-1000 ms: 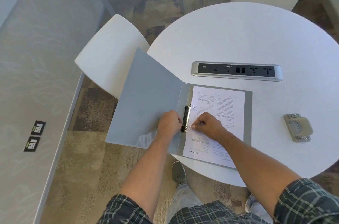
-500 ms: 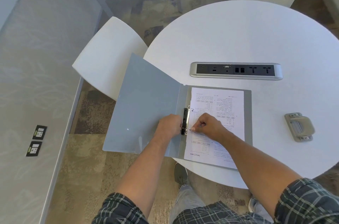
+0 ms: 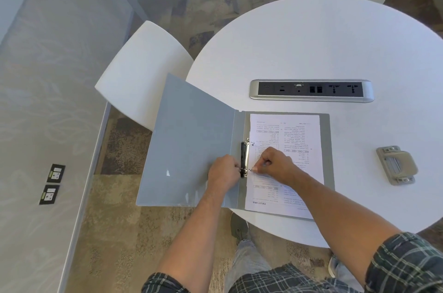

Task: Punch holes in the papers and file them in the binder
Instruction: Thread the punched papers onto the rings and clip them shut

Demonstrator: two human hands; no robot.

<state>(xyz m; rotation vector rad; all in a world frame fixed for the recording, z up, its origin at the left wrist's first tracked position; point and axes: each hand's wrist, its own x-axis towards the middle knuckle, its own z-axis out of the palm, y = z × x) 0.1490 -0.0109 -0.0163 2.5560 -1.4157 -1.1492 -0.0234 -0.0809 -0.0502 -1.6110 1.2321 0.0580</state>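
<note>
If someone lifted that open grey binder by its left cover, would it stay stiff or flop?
Probably flop: the binder cover looks thin and overhangs the table edge unsupported. Likely light, holding only a few papers. Its glossy surface might be a bit slippery.

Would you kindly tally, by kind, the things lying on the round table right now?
Binder: 1
Paper stack: 1
Hole punch: 1
Socket panel: 1
Total: 4
</note>
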